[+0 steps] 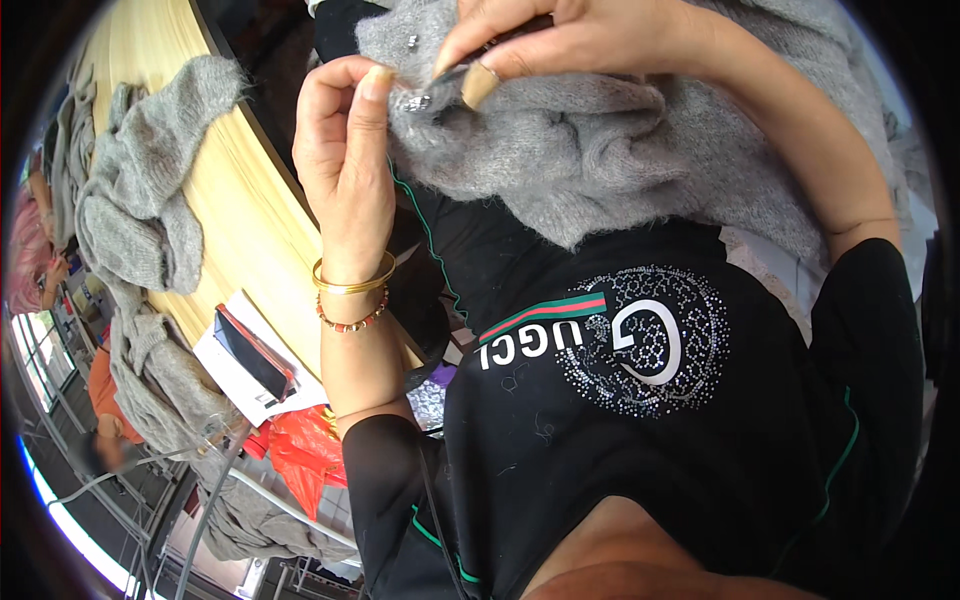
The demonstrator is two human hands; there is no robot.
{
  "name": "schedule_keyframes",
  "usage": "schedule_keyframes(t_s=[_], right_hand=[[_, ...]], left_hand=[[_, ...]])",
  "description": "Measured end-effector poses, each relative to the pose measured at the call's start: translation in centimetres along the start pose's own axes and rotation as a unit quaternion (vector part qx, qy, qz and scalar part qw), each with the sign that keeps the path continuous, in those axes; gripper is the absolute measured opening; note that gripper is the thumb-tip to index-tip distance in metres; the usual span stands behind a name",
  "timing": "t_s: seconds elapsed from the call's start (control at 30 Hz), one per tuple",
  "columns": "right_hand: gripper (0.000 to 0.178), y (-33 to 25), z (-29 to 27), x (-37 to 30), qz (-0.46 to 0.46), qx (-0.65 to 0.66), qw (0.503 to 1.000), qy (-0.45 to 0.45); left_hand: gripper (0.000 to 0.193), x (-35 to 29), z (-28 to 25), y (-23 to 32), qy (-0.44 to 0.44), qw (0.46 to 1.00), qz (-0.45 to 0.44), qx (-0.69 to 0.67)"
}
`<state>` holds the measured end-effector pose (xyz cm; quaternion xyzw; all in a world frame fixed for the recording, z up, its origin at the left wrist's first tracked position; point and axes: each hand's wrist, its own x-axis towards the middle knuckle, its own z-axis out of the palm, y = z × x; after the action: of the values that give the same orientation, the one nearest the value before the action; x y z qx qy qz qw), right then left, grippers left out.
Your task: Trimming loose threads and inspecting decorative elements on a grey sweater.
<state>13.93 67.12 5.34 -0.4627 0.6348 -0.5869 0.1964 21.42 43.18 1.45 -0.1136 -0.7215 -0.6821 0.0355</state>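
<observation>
A fuzzy grey knit garment [590, 160] lies bunched over my lap at the top of the view. My left hand [345, 150] pinches its edge between thumb and forefinger, beside a shiny silvery ornament [416, 103]. Another small silvery piece [412, 41] sits higher on the knit. From the upper right comes my right hand [570, 40], closed around a small dark tool [455, 76] whose kind I cannot make out. Its tip meets the knit close to the ornament. Tan coverings wrap a fingertip on each hand.
To the left runs a pale wooden table [255, 180]. More grey knit pieces [145, 190] lie along it, with a dark phone-like case [255, 350] on white paper. Below hang a red plastic bag [305, 455] and metal rails [210, 510]. Other people [110, 400] are at the far left.
</observation>
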Motion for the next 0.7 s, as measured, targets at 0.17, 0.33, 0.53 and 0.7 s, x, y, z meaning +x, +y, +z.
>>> schedule_keyframes(t_s=[0.17,0.33,0.53,0.7], right_hand=[[0.025,-2.1,-3.7,-0.8,0.063,0.015,0.981,0.184],[0.025,-4.2,-8.1,0.1,-0.047,0.034,0.941,0.332],[0.028,-6.7,-8.6,-0.6,-0.073,0.008,0.933,0.352],[0.029,-5.8,-8.4,-0.2,-0.108,-0.011,0.922,0.373]], left_hand=[[0.009,1.7,0.8,-1.3,0.016,0.999,0.005,-0.028],[0.116,4.0,3.7,-2.6,-0.087,0.943,0.039,0.317],[0.138,6.1,12.3,-5.3,-0.237,0.854,0.018,0.463],[0.105,11.1,15.4,-8.4,-0.24,0.805,-0.064,0.539]])
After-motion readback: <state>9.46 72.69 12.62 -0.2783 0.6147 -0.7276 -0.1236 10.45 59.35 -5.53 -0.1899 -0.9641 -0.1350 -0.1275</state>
